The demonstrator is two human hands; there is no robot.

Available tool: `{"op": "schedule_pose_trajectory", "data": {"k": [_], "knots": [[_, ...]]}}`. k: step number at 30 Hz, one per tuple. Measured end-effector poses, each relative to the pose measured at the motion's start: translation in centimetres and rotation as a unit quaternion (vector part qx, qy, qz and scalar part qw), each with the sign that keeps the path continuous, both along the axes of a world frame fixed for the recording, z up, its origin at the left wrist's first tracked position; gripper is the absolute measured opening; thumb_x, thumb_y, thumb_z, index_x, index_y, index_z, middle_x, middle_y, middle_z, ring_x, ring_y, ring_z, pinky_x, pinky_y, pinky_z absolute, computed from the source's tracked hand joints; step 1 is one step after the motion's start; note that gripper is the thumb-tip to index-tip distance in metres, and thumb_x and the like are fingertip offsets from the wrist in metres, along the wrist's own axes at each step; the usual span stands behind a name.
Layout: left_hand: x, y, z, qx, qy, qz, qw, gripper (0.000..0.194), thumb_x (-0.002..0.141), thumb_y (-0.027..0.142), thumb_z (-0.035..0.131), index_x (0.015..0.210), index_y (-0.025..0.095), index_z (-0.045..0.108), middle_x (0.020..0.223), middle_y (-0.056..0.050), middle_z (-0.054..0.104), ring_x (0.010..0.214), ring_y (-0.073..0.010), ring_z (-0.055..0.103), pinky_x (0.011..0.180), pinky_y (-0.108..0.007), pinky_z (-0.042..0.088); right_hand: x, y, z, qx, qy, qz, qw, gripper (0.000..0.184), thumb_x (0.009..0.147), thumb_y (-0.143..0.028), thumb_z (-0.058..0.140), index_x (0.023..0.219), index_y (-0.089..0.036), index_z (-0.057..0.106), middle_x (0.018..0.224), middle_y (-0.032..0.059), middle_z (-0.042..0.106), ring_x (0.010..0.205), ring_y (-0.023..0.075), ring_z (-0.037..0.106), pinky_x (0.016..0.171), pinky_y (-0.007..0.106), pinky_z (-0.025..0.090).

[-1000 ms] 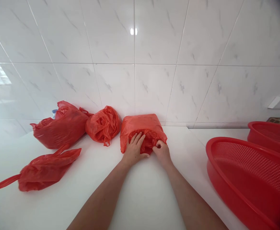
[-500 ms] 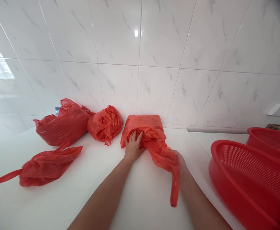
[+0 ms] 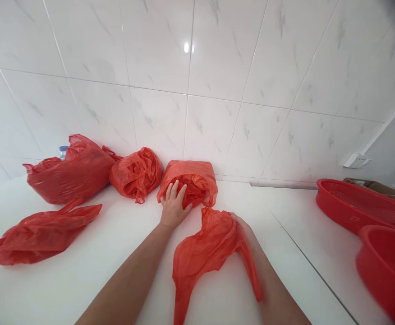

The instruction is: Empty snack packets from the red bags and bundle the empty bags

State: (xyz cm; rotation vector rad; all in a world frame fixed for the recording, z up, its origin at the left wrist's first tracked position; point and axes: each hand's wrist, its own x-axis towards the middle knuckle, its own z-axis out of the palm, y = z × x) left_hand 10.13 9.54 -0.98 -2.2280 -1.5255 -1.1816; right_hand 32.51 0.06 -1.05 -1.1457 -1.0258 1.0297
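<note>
My left hand [image 3: 175, 205] lies with spread fingers on the front opening of a bulging red plastic bag [image 3: 194, 168] that rests against the wall. More crumpled red plastic shows inside that opening. Nearer to me, my right hand [image 3: 243, 225] is closed on a loose red plastic bag [image 3: 207, 248]. That bag hangs down over the white tabletop with its two handles dangling, apart from the bulging bag. Some of my right fingers are hidden behind the plastic.
On the left are a rounded red bag bundle [image 3: 136, 174], a large full red bag [image 3: 69, 178] with a blue-capped bottle [image 3: 63, 151] behind it, and a flatter red bag [image 3: 45, 234]. Red plastic baskets [image 3: 339, 203] stand at right, near a wall socket [image 3: 356, 160].
My right hand has drawn the loose bag out of the bulging bag, toward me. My left hand stays at the opening. The view has shifted to the right.
</note>
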Motion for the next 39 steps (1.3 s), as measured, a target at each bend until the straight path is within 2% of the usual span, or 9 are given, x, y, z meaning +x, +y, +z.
{"op": "schedule_pose_trajectory", "data": {"k": [4,8,11,19,23,28,31,35,39], "knots": [[-1.6,-5.0,0.4,0.062,-0.016,-0.142,0.988,0.034,0.083,0.034,0.054,0.113,0.018,0.057,0.121,-0.015,0.053,0.113,-0.0265,0.048,0.097,-0.044,0.037,-0.7,0.8,-0.8,-0.037,0.049,0.050,0.997,0.026,0.071,-0.046,0.061,0.074,-0.021,0.054,0.070,-0.0007,0.060,0.062,0.0158,0.055,0.060,0.030,0.046],[-1.7,-10.0,0.4,-0.028,0.028,-0.288,0.957,0.032,0.081,0.043,0.056,0.100,0.018,0.061,0.091,-0.009,0.059,0.082,-0.0205,0.055,0.075,-0.034,0.047,-1.5,1.5,-1.6,-0.040,0.046,0.005,0.998,0.029,0.072,-0.049,0.062,0.073,-0.021,0.053,0.065,-0.0037,0.058,0.058,0.0133,0.053,0.056,0.026,0.043],[-1.2,-11.7,0.0,-0.129,0.056,-0.284,0.948,0.041,0.075,0.039,0.063,0.111,0.022,0.059,0.096,-0.008,0.061,0.080,-0.0215,0.056,0.069,-0.033,0.047,-1.9,1.4,-1.8,-0.035,0.027,-0.019,0.999,0.029,0.072,-0.049,0.063,0.073,-0.021,0.055,0.066,-0.0031,0.059,0.060,0.0141,0.054,0.058,0.027,0.044],[-1.9,-10.3,-0.5,-0.295,-0.261,-0.193,0.899,0.019,0.080,0.021,0.044,0.081,0.022,0.064,0.078,-0.001,0.065,0.072,-0.0170,0.059,0.066,-0.027,0.045,-1.8,0.4,-1.6,-0.048,0.004,-0.029,0.998,0.027,0.077,-0.046,0.054,0.090,-0.023,0.057,0.084,0.0012,0.065,0.068,0.0150,0.061,0.061,0.028,0.050],[-1.6,-10.2,-0.3,-0.316,-0.439,-0.192,0.819,0.013,0.082,0.031,0.048,0.082,0.021,0.057,0.075,0.000,0.064,0.066,-0.0145,0.058,0.061,-0.025,0.045,-2.8,-0.8,-0.9,-0.106,-0.049,0.090,0.989,0.026,0.066,-0.036,0.067,0.085,-0.019,0.060,0.073,0.0038,0.066,0.053,0.0161,0.060,0.043,0.026,0.043],[-0.8,-10.6,-0.9,-0.359,-0.451,-0.263,0.774,0.015,0.075,0.033,0.060,0.075,0.019,0.057,0.075,-0.001,0.063,0.067,-0.0151,0.059,0.062,-0.026,0.046,-6.9,-2.7,0.2,-0.070,-0.128,0.203,0.968,0.029,0.071,-0.039,0.064,0.096,-0.023,0.060,0.080,0.0019,0.065,0.062,0.0160,0.060,0.048,0.025,0.044],[-0.7,-10.3,-1.4,-0.386,-0.483,-0.291,0.730,0.019,0.074,0.035,0.062,0.071,0.018,0.054,0.072,-0.001,0.062,0.066,-0.0149,0.059,0.062,-0.026,0.046,-8.0,-2.8,0.0,-0.052,-0.116,0.132,0.983,0.018,0.069,-0.035,0.066,0.079,-0.022,0.060,0.069,-0.0004,0.060,0.056,0.0152,0.055,0.046,0.026,0.043],[-2.1,-8.8,-1.3,-0.366,-0.641,-0.280,0.614,0.023,0.072,0.035,0.064,0.077,0.018,0.049,0.070,0.001,0.059,0.061,-0.0106,0.057,0.061,-0.024,0.046,-5.5,-1.4,-0.7,-0.099,-0.001,-0.003,0.995,0.013,0.066,-0.028,0.062,0.061,-0.021,0.052,0.059,0.0008,0.059,0.052,0.0169,0.055,0.044,0.029,0.043],[-4.0,-7.3,-0.8,-0.347,-0.677,-0.257,0.596,0.024,0.072,0.035,0.062,0.079,0.020,0.045,0.074,0.003,0.058,0.065,-0.0075,0.057,0.066,-0.021,0.046,-1.3,0.1,-1.0,-0.080,0.075,-0.066,0.992,0.011,0.066,-0.028,0.057,0.063,-0.024,0.048,0.063,0.0026,0.061,0.060,0.0184,0.060,0.057,0.034,0.052]]}}
